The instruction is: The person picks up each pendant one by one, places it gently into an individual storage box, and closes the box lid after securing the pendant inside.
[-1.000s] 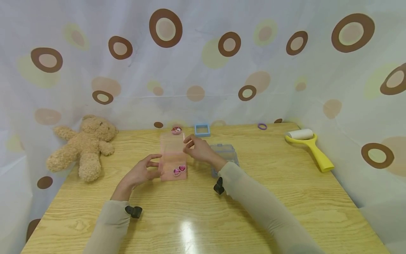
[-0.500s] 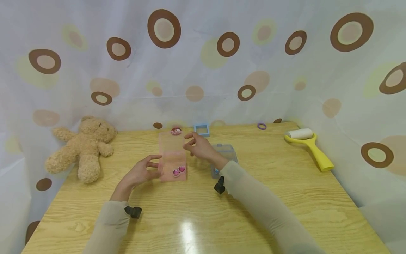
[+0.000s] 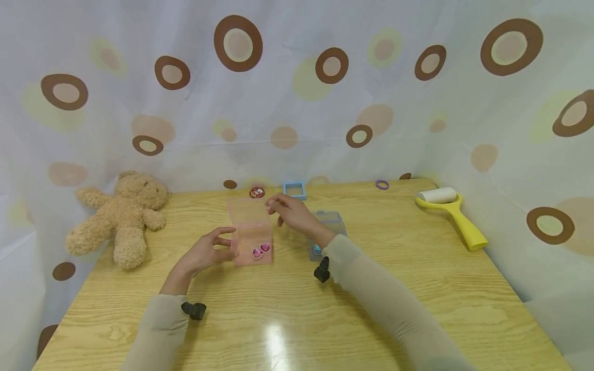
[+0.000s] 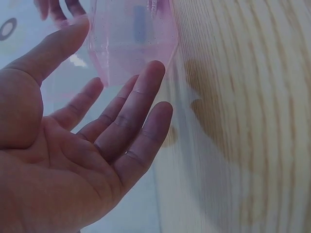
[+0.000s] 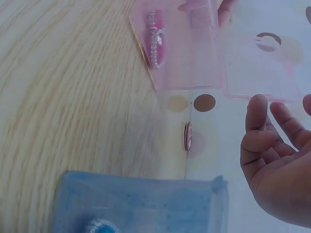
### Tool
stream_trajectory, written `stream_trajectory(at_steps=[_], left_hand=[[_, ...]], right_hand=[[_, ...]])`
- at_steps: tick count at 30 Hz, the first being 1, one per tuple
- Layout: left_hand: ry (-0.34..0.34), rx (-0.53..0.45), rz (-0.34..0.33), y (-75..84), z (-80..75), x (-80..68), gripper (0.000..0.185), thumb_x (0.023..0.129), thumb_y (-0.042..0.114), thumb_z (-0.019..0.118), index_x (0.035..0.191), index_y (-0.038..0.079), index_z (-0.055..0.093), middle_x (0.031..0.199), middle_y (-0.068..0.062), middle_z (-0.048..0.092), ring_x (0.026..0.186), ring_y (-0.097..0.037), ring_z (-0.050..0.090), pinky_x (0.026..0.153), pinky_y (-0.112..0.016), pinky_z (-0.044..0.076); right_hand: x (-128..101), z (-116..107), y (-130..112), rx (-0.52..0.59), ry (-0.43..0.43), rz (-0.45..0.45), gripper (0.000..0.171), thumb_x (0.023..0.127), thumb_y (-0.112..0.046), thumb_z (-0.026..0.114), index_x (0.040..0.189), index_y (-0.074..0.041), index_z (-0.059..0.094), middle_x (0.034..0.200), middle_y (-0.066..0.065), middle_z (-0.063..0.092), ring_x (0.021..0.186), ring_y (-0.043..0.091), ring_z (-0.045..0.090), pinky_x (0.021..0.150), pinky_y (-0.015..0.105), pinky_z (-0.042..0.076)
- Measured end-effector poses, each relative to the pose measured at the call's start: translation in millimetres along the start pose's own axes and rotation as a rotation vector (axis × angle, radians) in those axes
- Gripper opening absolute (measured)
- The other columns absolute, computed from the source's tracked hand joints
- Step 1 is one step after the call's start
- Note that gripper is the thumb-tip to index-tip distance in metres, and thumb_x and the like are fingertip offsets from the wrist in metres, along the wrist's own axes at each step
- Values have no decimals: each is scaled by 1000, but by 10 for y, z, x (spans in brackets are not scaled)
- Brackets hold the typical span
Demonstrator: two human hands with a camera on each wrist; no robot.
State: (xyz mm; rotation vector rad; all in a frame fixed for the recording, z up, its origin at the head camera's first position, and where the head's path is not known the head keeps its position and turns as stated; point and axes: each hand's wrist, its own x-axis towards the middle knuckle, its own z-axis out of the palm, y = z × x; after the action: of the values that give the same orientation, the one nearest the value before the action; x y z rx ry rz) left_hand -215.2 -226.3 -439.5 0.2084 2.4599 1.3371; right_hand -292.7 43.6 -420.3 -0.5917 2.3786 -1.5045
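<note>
A see-through pink box [image 3: 252, 238] lies on the table with its hinged lid [image 3: 249, 210] raised behind it. Two pink heart gems [image 3: 261, 251] with beaded rims sit in its near right corner. My left hand [image 3: 211, 250] is at the box's left side, fingers apart and slightly bent; the left wrist view shows its palm with nothing in it. At the lid's right edge is my right hand [image 3: 292, 214], fingers bent, fingertips right at the lid, with a gap before the thumb. Partly under the right wrist stands a see-through bluish box [image 5: 141, 194] holding a blue gem [image 5: 102, 226].
Behind the pink box lie a red round piece [image 3: 257, 192] and a light-blue square frame [image 3: 295, 190]. A purple ring [image 3: 382, 184] is farther right. A yellow-handled lint roller [image 3: 457, 211] lies at the right, a teddy bear [image 3: 130, 206] at the left. A patterned curtain [image 3: 287, 103] backs the table.
The lid has tilted up and forward, its far edge shifting nearer and left. My right fingers have moved slightly left to its edge. My left hand has stayed by the box.
</note>
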Motion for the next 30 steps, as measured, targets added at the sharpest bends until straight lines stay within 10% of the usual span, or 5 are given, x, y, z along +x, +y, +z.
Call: stream_trajectory(at_steps=[13,20,30], left_hand=[[-9,-20,-9,-13,7,2,72,94,22,70,155,9,33,128,-27,54,89,-23,63,74,-37,54],[-14,-32,-9,-29,4,10,71,95,18,69,155,9,32,124,-26,54,86,-26,64,71,-38,55],[-33,-54,-4,-28,-14,-11,68,98,14,65,156,9,31,127,-28,53,84,-28,64,70,-40,56]], right_hand=[[-65,-41,25,63,-43,-28,34,109,-36,40,118,-17,66,112,12,68,75,33,58,86,61,47],[-106,-61,13,56,-106,-57,39,108,-38,44,124,-9,63,113,22,68,88,52,56,83,61,46],[-148,-63,-12,-28,-176,-68,35,105,-41,50,122,-16,66,109,19,69,83,50,58,61,37,45]])
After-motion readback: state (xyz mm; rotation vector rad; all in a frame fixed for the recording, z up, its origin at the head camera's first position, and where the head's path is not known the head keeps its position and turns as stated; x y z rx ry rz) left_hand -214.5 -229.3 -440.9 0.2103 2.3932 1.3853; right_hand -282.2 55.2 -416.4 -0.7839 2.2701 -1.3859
